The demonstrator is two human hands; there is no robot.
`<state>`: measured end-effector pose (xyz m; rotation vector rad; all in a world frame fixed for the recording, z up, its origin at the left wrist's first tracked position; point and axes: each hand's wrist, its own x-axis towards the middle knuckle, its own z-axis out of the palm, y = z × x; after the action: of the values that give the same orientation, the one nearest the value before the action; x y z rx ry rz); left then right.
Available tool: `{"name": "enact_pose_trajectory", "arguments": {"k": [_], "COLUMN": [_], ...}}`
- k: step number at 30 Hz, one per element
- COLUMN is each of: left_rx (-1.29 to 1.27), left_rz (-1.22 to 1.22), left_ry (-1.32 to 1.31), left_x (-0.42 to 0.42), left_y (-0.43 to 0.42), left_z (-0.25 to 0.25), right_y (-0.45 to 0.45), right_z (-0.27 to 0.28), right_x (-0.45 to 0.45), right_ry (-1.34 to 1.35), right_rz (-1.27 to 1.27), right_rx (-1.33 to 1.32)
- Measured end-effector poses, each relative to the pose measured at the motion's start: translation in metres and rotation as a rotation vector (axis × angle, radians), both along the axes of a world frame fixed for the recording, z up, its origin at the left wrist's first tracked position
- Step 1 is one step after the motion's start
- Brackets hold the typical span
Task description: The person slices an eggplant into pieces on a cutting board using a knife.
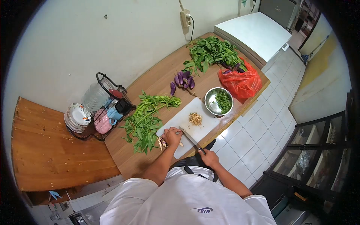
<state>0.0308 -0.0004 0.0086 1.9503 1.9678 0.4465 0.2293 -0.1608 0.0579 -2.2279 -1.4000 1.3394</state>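
Observation:
My right hand (210, 157) is wrapped round the dark handle of a kitchen knife (192, 138). Its blade points up and left across the white cutting board (205, 132), the tip close to my left hand (172, 136). The fingers of that hand are curled down on the board's left part; whatever they pinch is hidden. Pale, elongated pieces (161, 143) lie beside and below it, too small to name. Farther up the board sits a small heap of finely chopped, light brown bits (195, 119).
A steel bowl (210, 101) with chopped greens stands by the board's upper right corner. Leafy greens (144, 123) lie left, purple eggplants (183, 79) behind. A red plastic bag (243, 83) and more leafy greens (215, 52) are farther back. A dish rack (125, 108) stands left.

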Motion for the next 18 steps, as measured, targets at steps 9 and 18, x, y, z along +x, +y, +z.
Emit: {"name": "enact_pose_trajectory", "arguments": {"k": [9, 18], "left_rx": [0.031, -0.022], "left_rz": [-0.028, -0.043], "left_ry": [-0.057, -0.091], "left_x": [-0.003, -0.006], "left_y": [0.002, 0.001], "left_z": [-0.002, 0.001], "right_y": [0.015, 0.005], "right_z": [0.004, -0.001], "right_x": [-0.015, 0.002], "right_ry": [-0.065, 0.091], "right_rz": [-0.004, -0.036], "right_rx": [-0.017, 0.007]}}
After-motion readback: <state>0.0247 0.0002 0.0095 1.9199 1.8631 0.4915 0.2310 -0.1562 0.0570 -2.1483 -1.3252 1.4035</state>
